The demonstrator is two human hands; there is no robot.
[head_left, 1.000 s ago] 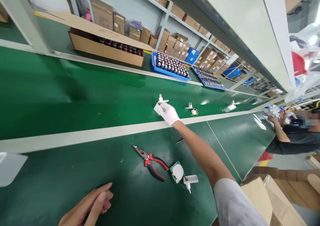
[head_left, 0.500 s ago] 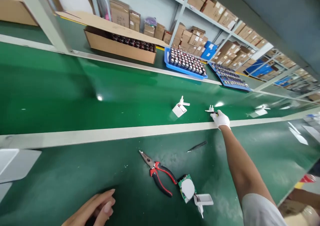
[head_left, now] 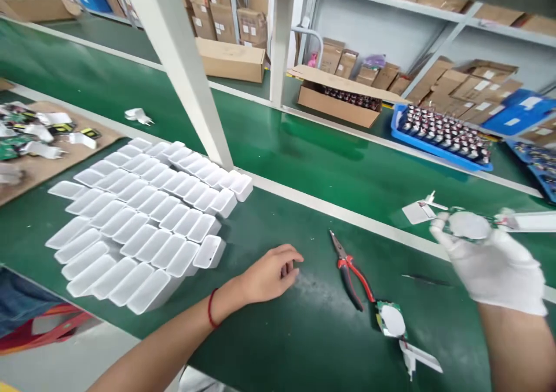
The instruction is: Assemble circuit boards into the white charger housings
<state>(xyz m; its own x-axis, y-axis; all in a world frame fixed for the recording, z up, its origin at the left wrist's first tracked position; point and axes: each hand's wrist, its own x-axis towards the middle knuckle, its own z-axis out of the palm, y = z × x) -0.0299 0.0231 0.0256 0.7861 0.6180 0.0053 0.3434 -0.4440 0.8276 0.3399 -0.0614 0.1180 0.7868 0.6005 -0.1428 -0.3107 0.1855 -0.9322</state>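
Observation:
My right hand (head_left: 490, 259), in a white glove, is closed on a circuit board (head_left: 469, 225) with a round white pad, raised over the bench's pale edge strip. Wires join this board to a white plastic piece (head_left: 532, 222) at far right, slightly blurred. My left hand (head_left: 269, 273), bare, hovers at or rests on the green bench with fingers loosely bent, thumb apart and nothing in it. Red-and-black pliers (head_left: 347, 267) lie between my hands. Below them is a second circuit board (head_left: 391, 319), wired to a white plug cover (head_left: 419, 357).
Rows of white plastic cases (head_left: 147, 207) cover the bench at left, beside a metal post (head_left: 186, 73). A thin dark tool (head_left: 425, 279) lies near my right wrist. Another white plug unit (head_left: 420, 211) sits on the green belt. Beyond stand a blue tray (head_left: 441, 140) and a carton (head_left: 339, 105).
My view has turned left, bringing the white cases into sight. My right hand has lifted the circuit board from the belt and brought it closer. My left hand appears farther forward over the bench.

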